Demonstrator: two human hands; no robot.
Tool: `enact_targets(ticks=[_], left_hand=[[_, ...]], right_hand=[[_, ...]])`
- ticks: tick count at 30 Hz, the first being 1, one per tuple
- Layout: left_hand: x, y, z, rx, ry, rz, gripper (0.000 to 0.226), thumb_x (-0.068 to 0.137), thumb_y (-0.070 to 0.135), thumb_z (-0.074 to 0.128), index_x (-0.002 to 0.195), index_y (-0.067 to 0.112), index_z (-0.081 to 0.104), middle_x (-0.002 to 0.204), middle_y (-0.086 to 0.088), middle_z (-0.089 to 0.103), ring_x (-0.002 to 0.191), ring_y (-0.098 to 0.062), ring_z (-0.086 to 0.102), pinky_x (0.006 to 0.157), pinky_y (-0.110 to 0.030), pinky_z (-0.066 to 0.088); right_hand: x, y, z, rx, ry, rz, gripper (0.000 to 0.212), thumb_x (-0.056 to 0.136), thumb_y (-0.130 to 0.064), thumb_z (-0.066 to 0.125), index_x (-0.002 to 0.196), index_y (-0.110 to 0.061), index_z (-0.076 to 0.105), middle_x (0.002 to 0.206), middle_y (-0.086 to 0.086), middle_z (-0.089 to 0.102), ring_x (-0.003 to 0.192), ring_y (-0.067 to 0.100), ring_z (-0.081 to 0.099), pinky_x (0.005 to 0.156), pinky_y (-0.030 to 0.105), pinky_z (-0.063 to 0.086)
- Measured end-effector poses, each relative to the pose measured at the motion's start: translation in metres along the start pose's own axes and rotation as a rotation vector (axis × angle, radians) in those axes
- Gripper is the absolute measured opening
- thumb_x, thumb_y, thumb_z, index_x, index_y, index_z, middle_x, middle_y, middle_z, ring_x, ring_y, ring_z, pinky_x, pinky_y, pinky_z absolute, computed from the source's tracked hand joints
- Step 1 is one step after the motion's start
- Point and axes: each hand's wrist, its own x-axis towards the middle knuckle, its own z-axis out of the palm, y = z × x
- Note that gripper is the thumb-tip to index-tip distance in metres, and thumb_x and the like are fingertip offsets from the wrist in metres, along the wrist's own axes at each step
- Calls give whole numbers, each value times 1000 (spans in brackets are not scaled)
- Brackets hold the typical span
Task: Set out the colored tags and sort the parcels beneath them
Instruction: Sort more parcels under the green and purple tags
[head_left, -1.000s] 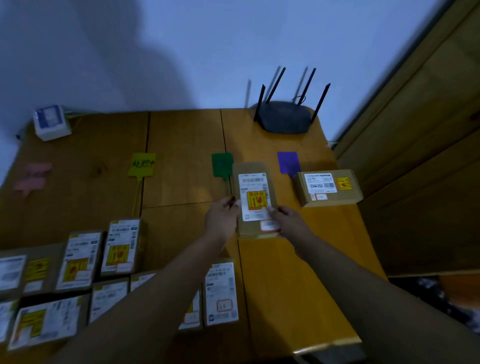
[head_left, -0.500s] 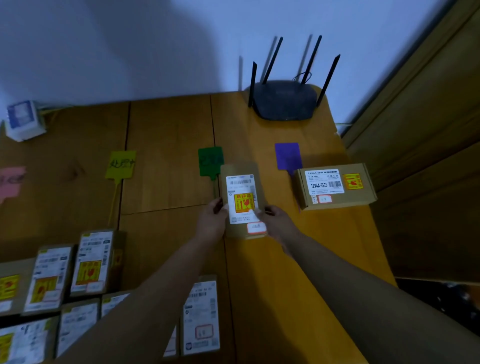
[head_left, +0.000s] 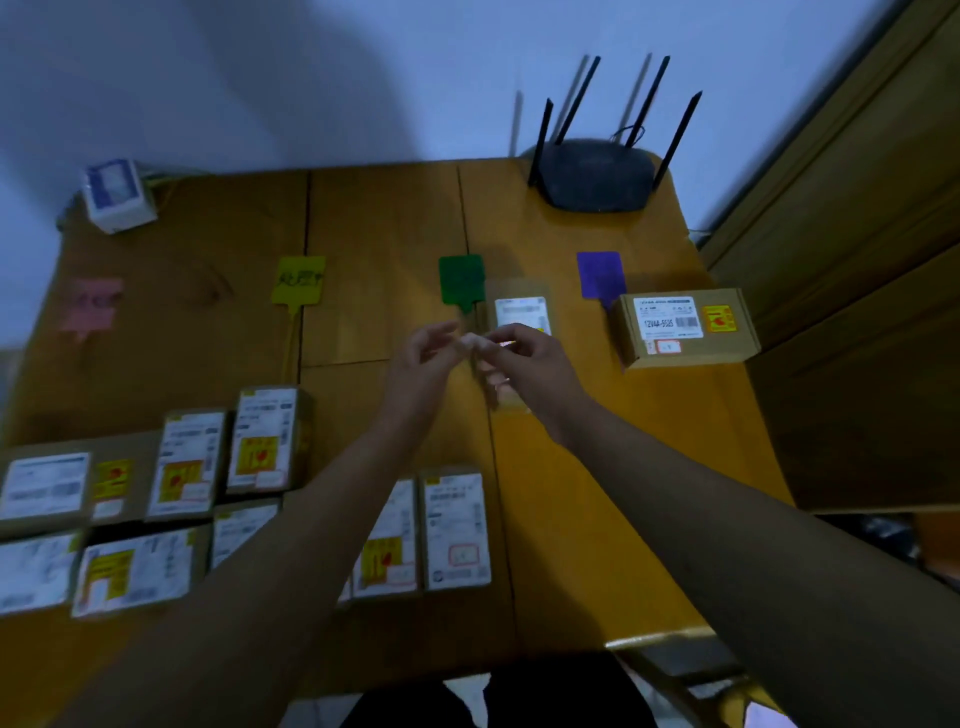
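Head view: the left hand (head_left: 421, 364) hangs above the table (head_left: 571, 519), fingers loose and apart, holding nothing. The right hand (head_left: 535, 364) just beside it has curled fingers, and blur hides whether they touch the parcel (head_left: 521, 312) lying under it. That parcel lies between the green tag (head_left: 461, 280) and purple tag (head_left: 600, 275), a little nearer than both. A box (head_left: 685, 327) sits by the table's right edge, just near of the purple tag. A strip of wood runs between the yellow tag (head_left: 298, 280), the pink tag (head_left: 92, 306) and the other parcels (head_left: 182, 493) crowding the near left.
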Motion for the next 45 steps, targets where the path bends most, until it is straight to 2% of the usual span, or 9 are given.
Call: enact_targets(ticks=[5, 11, 17, 20, 23, 28, 35, 41, 45], left_hand=[[-56, -26, -64, 17, -21, -142, 28, 94, 37, 69, 119, 25, 66, 118, -2, 66, 113, -21, 63, 75, -30, 47], [-117, -80, -109, 105, -117, -217, 52, 78, 47, 64, 124, 22, 69, 119, 0, 68, 108, -17, 65, 76, -31, 47], [-129, -117, -117, 263, -9, -285, 52, 100, 36, 58, 149, 22, 51, 155, -2, 50, 130, -22, 55, 108, -42, 44], [-130, -126, -112, 265, 17, -333, 59, 100, 32, 59, 155, 21, 42, 151, -5, 55, 110, -18, 66, 83, -34, 54], [-129, -129, -103, 339, 51, -311, 56, 98, 34, 58, 151, 21, 47, 142, -4, 61, 101, -14, 68, 66, -25, 50], [-127, -131, -87, 334, 43, -310, 44, 91, 33, 62, 133, 21, 63, 134, -9, 65, 123, -31, 62, 106, -50, 49], [-120, -143, -65, 334, 47, -348, 38, 95, 15, 64, 132, 12, 58, 142, -12, 56, 115, -28, 66, 98, -42, 56], [-119, -149, -60, 228, 76, -475, 41, 95, 10, 63, 135, 10, 54, 128, -9, 67, 107, -26, 69, 87, -41, 59], [-119, -134, -67, 119, 132, -369, 43, 96, 10, 63, 135, 18, 47, 119, -1, 65, 93, -14, 68, 72, -32, 58]], right_hand=[[-61, 16, 56, -99, -9, 52, 37, 96, -36, 75, 114, -4, 73, 90, 9, 71, 79, 20, 64, 71, 36, 51], [-114, 73, 97, -263, 21, 134, 55, 88, -56, 77, 128, -20, 65, 127, 6, 65, 115, 23, 65, 87, 38, 56], [-137, 108, 100, -415, 190, 137, 67, 86, -51, 80, 142, -21, 58, 139, 14, 57, 129, 36, 58, 104, 55, 53], [-136, 118, 97, -439, 174, 214, 72, 87, -44, 80, 149, -22, 51, 140, 14, 61, 129, 37, 59, 106, 56, 52], [-134, 131, 92, -312, 139, 299, 62, 95, -31, 75, 149, -19, 48, 139, 11, 65, 120, 33, 67, 99, 57, 57], [-129, 145, 77, -231, 166, 383, 35, 106, -22, 54, 140, -17, 53, 127, 12, 70, 104, 32, 72, 93, 55, 61], [-123, 164, 49, -232, 191, 391, 44, 102, -15, 63, 145, -14, 55, 132, 10, 70, 108, 30, 72, 87, 47, 63], [-122, 170, 40, -124, 160, 354, 54, 97, -17, 74, 144, -15, 48, 114, 0, 67, 81, 7, 70, 48, 15, 54], [-122, 149, 36, -4, 163, 312, 52, 93, -17, 79, 134, -20, 48, 104, 1, 72, 69, 10, 79, 50, 19, 57]])
